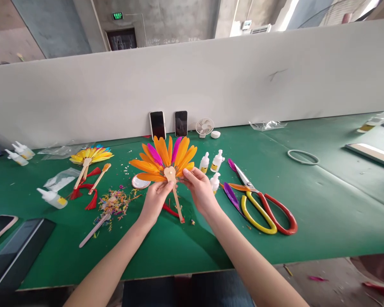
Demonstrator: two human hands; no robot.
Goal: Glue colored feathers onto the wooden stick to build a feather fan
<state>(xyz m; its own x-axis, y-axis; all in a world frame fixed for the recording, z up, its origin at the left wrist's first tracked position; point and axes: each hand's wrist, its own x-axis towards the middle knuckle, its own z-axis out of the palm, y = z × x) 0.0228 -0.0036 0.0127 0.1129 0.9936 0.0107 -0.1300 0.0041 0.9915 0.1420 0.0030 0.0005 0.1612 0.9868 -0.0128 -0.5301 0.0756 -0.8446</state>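
Note:
Upright above the green table, an orange feather fan with two magenta feathers is spread between my hands. My left hand pinches it near the pale wooden heart-shaped hub. At the right side of the hub, my right hand has its thumb and fingers closed on the lowest feathers. The fan's wooden handle slants down between my wrists, with a red tassel behind it. Large scissors with one yellow and one red handle lie to the right, beside a loose purple feather.
A yellow feather fan with red tassels lies left, near a glue bottle and a pile of feather scraps. Several small bottles stand behind my right hand. Two phones and a small fan are by the white partition.

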